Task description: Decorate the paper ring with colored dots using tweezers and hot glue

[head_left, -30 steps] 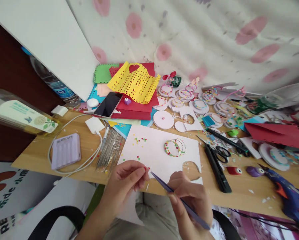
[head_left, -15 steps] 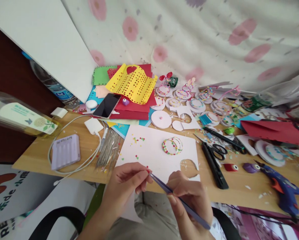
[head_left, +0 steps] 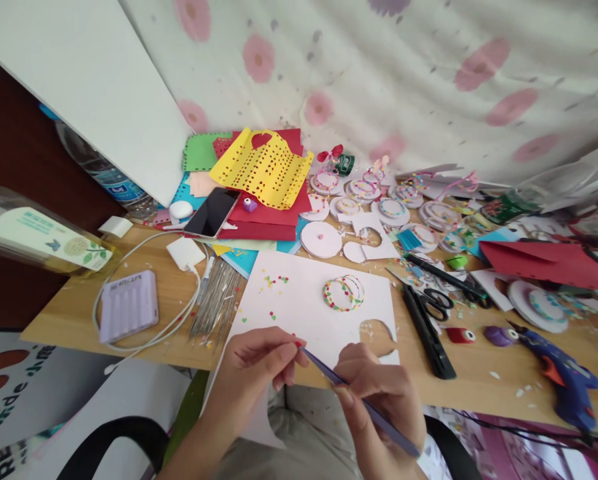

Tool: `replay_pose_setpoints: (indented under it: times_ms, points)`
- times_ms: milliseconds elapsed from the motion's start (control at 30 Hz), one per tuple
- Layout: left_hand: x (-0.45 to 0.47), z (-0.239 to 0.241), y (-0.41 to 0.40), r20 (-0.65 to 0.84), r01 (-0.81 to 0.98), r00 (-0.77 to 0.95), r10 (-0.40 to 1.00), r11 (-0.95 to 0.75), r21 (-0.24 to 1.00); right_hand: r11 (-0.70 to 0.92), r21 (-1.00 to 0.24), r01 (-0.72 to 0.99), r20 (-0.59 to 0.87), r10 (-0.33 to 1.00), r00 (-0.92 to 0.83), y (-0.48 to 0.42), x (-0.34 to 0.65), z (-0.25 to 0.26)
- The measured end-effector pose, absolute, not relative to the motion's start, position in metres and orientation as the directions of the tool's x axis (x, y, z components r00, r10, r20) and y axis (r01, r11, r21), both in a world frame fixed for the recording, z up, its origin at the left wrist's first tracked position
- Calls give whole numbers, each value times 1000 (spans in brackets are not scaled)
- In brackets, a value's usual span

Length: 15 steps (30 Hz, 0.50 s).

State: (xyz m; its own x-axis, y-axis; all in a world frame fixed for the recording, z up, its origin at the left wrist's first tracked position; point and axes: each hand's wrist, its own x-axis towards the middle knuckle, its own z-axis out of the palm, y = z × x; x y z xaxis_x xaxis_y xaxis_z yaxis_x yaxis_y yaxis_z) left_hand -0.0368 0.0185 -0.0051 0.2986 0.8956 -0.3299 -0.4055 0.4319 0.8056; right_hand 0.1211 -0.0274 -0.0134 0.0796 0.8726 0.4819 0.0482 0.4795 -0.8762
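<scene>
My right hand (head_left: 383, 392) is closed around a pair of purple-grey tweezers (head_left: 321, 367), whose tips point left. Those tips meet the fingertips of my left hand (head_left: 256, 365), pinched on a tiny red paper piece (head_left: 297, 344); its exact shape is too small to make out. Both hands are above the near edge of a white sheet (head_left: 303, 303) with a rounded cut-out at its right. Thin rings (head_left: 336, 309) dotted with red, green and yellow bits lie on the sheet. Small coloured paper bits (head_left: 279, 280) are scattered to their left.
Left on the table are a lilac box (head_left: 129, 307), a white cable and a bundle of metal sticks (head_left: 215, 300). A phone (head_left: 213, 212) and punched yellow paper (head_left: 263, 170) lie behind. To the right are a black cutter (head_left: 429, 333), scissors (head_left: 437, 303) and a blue glue gun (head_left: 561, 377).
The view has shifted very slightly. Both hands keep nearly the same pose, with the tweezer tips still at the left fingertips.
</scene>
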Motion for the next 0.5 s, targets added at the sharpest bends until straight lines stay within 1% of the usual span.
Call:
replay_pose_setpoints:
  times_ms: [167, 267, 367, 433, 500]
  points:
    - [-33, -9, 12, -275, -390, 393, 878, 430, 814, 504, -854, 128, 517, 850, 106, -24, 120, -8]
    - [-24, -9, 5, -219, -428, 416, 883, 403, 809, 526, -824, 212, 550, 832, 71, -24, 120, -10]
    - [-14, -10, 0, -208, -472, 348, 914, 363, 803, 567, -772, 289, 597, 802, 23, -24, 117, -18]
    - [-10, -10, -1, -217, -459, 287, 933, 333, 824, 558, -784, 274, 590, 806, 46, -24, 112, -27]
    - [-11, -11, 2, -211, -414, 235, 949, 294, 861, 536, -814, 224, 561, 826, 63, -27, 110, -37]
